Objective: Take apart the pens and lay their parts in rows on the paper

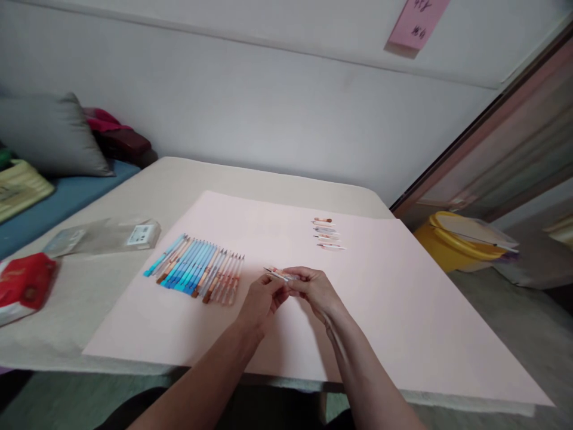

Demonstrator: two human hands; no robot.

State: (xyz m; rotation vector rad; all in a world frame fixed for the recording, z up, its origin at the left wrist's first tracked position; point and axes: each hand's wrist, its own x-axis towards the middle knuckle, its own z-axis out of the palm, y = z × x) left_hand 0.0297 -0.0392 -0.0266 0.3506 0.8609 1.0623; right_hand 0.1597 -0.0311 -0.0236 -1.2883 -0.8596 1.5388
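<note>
My left hand (pixel 262 300) and my right hand (pixel 313 288) meet over the middle of a pale pink sheet (pixel 394 310), fingers pinched together on one thin pen (pixel 280 274) that pokes out to the left. Left of the hands, several blue and orange pens (pixel 194 270) lie side by side in a tidy row. Farther back on the sheet, a small cluster of pen caps (pixel 328 234) lies in a short column.
The sheet covers a beige table (pixel 179 179). A clear plastic package (pixel 105 235) and a red packet (pixel 22 285) sit at the table's left. A grey pillow (pixel 49 134) lies beyond it. A yellow bucket (pixel 441 245) stands on the floor at right.
</note>
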